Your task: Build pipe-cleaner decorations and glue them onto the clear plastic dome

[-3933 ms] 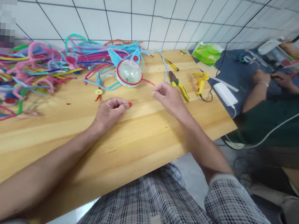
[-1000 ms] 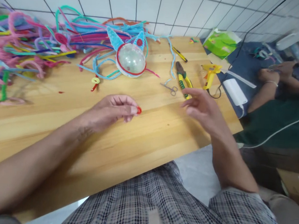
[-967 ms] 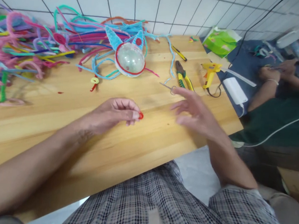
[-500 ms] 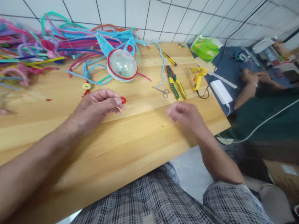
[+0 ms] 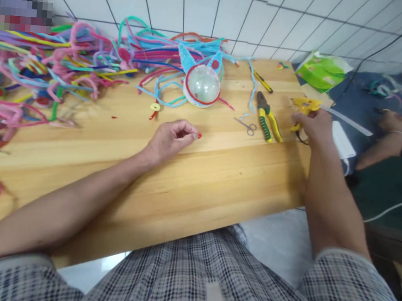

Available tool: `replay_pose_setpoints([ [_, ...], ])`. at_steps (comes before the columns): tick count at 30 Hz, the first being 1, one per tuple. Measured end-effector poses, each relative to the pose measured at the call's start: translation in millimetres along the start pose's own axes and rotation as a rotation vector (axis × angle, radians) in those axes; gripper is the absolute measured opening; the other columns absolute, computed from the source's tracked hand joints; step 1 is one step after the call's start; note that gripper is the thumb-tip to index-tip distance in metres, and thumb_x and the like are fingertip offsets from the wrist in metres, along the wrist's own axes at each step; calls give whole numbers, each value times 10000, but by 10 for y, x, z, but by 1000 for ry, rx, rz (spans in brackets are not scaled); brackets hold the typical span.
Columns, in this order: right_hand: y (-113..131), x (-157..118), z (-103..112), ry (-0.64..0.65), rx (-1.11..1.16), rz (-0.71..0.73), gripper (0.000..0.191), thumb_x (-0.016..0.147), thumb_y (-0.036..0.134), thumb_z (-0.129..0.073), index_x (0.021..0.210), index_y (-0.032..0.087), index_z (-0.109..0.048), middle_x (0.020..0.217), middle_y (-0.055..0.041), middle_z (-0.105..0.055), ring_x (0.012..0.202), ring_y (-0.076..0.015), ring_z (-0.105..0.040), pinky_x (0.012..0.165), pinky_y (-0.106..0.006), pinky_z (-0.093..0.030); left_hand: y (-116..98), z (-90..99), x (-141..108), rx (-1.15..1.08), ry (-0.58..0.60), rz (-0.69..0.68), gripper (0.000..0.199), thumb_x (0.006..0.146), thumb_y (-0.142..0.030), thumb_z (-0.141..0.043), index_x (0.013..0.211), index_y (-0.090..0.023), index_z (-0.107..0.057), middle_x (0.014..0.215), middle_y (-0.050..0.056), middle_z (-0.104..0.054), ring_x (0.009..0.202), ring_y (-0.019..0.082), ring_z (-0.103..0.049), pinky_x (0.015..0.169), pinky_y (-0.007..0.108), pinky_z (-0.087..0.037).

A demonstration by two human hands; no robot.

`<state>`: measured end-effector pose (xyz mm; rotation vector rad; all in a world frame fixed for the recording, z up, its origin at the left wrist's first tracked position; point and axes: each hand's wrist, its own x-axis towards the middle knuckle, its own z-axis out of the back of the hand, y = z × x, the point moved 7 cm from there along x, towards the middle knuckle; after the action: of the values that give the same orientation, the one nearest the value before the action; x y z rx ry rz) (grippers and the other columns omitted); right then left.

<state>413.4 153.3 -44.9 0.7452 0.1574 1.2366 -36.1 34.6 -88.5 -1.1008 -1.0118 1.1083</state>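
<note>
My left hand (image 5: 173,141) pinches a small red piece (image 5: 199,135) between thumb and forefinger, above the wooden table (image 5: 198,187). What the red piece is made of I cannot make out; it may be coiled. Over at the right, my right hand (image 5: 316,127) closes around the handle of a yellow hot glue gun (image 5: 305,104), whose lower part is partly hidden by the fingers. Beyond my left hand rests a clear dome (image 5: 203,85) with a red rim and two fuzzy blue ears.
Pliers (image 5: 268,118), small scissors (image 5: 246,125) and a utility knife (image 5: 263,82) lie mid-table. Colourful pipe cleaners (image 5: 89,63) heap up at the left along the tiled wall. At the right are a green packet (image 5: 321,73), a white power block (image 5: 343,141) and another person's hand (image 5: 393,123).
My right hand has moved right and taken hold of the glue gun. My left hand keeps its pinch on the red piece. The view has swung left.
</note>
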Motion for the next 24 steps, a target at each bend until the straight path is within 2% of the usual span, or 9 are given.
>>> replay_pose_setpoints([
  [3,-53,-23,43,-17,189,-324,284,818,-65,-791,769,189,-674,707,58,-640,651,-116,-530,705,-313,-461,-7,6,6,22,1,-53,249,850,-419,-815,846,-174,-772,775,25,-764,676,126,-606,672,250,-503],
  [4,-10,-33,86,-42,228,-353,278,820,-76,-784,762,177,-682,704,58,-640,645,-112,-528,702,-311,-455,-5,9,11,14,1,-59,257,850,-424,-807,847,-170,-770,785,29,-768,676,125,-606,671,251,-503],
  [7,233,-87,266,-146,349,-291,337,790,-127,-728,686,186,-661,654,61,-600,567,-100,-486,631,-295,-405,-1,19,25,-14,-4,-62,270,850,-430,-793,846,-161,-768,800,40,-777,678,124,-609,674,254,-503],
  [9,495,-174,304,-92,550,-159,314,780,-115,-655,735,192,-701,700,40,-632,524,-104,-528,587,-292,-413,-6,22,29,-21,-8,-66,268,854,-425,-788,849,-158,-773,809,45,-785,689,126,-621,685,256,-507],
  [12,967,-455,212,171,780,10,155,754,52,-752,841,180,-767,870,-48,-737,579,-156,-671,565,-318,-472,-13,28,22,-19,-17,-76,272,870,-425,-788,869,-153,-787,834,54,-800,716,134,-646,695,258,-511],
  [14,1293,-728,59,426,824,126,205,722,198,-866,912,158,-801,1008,-106,-797,633,-172,-711,598,-334,-508,-10,33,14,-12,-24,-78,279,883,-430,-794,881,-151,-794,841,56,-807,722,138,-657,697,259,-516],
  [16,1481,-993,-152,663,778,139,285,756,309,-925,970,156,-815,1007,-105,-813,663,-171,-711,625,-330,-520,2,38,10,-7,-26,-78,287,896,-438,-804,890,-151,-800,852,59,-816,729,141,-670,704,261,-529],
  [20,1577,-1313,-499,972,705,157,331,820,449,-949,998,203,-817,1049,-85,-839,711,-161,-689,659,-319,-529,30,40,15,-4,-25,-80,297,921,-451,-830,901,-156,-806,892,68,-836,758,149,-704,730,265,-558],
  [24,1514,-1392,-632,1084,692,170,252,887,441,-909,968,217,-827,1038,-62,-839,704,-140,-665,668,-303,-527,53,42,23,-23,-36,-76,295,932,-453,-851,917,-161,-812,895,63,-841,752,146,-705,714,259,-562],
])
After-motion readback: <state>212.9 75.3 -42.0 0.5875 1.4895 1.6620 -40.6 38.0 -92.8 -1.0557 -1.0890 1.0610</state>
